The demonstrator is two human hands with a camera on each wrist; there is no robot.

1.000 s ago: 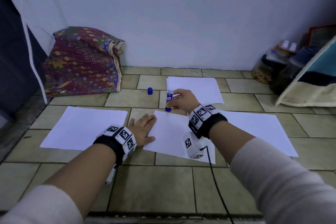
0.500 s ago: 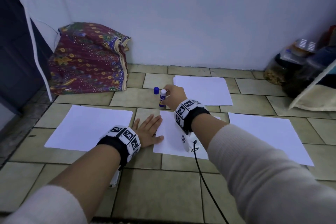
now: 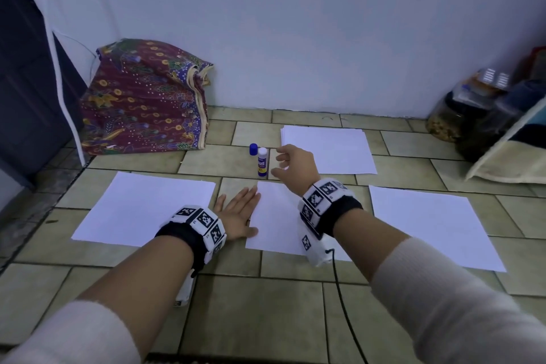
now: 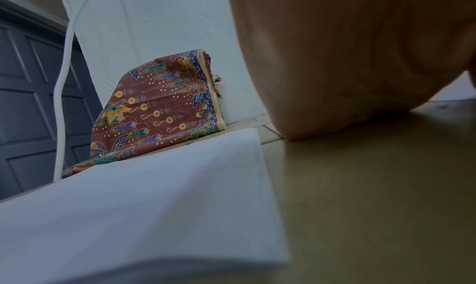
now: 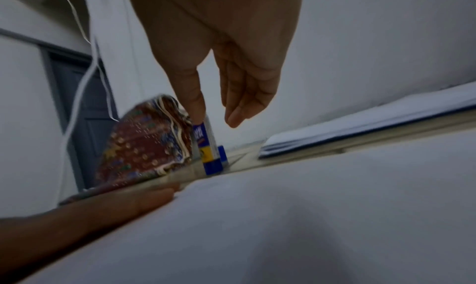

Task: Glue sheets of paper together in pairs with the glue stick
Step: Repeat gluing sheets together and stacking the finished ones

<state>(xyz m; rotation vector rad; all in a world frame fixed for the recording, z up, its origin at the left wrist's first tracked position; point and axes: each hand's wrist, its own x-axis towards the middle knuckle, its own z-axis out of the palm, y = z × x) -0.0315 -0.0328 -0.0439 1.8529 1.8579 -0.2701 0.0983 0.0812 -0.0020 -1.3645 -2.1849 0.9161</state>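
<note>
At the far left a dark panelled door (image 3: 26,97) meets the pale painted wall (image 3: 295,23), and a folded batik cloth (image 3: 141,100), maroon with gold and blue floral print and a cream hem, leans in the corner on the floor. In front of it a plain white sheet (image 3: 141,210) lies flat on the beige rectangular floor tiles (image 3: 260,304), which have dark grout lines and a slight sheen. The left hand (image 3: 237,213) lies palm down with fingers straight, pressing the left edge of the middle sheet (image 3: 277,216), gripping nothing. Just beyond that sheet's far edge the glue stick (image 3: 262,162) stands upright on a tile, a small smooth cylinder with a white top, a printed label and a blue base, its blue cap (image 3: 253,149) standing just beside it. The right hand (image 3: 295,167) hovers just right of the stick, fingers loosely spread and holding nothing; in the right wrist view the thumb tip overlaps the stick, contact unclear. Behind it lies a thin stack of paper (image 3: 328,148); further right, another single sheet (image 3: 434,224), then clear jars (image 3: 461,109) by the wall.
</note>
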